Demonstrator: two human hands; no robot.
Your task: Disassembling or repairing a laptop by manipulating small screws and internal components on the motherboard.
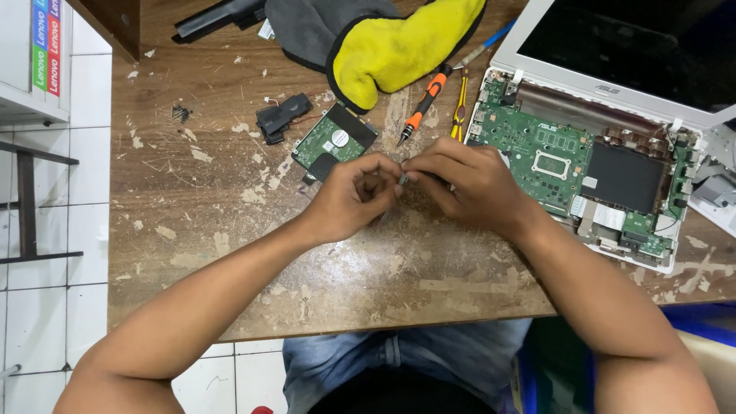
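Our left hand and right hand meet fingertip to fingertip over the scarred brown wooden table, both pinched nearly closed on a tiny grey metal part between them. Just behind lie the bare green-backed hard drive, the orange-handled screwdriver and the opened white laptop with its green circuit board. Should our pinch slip, the part could easily drop and vanish among the table's pale chips and flakes.
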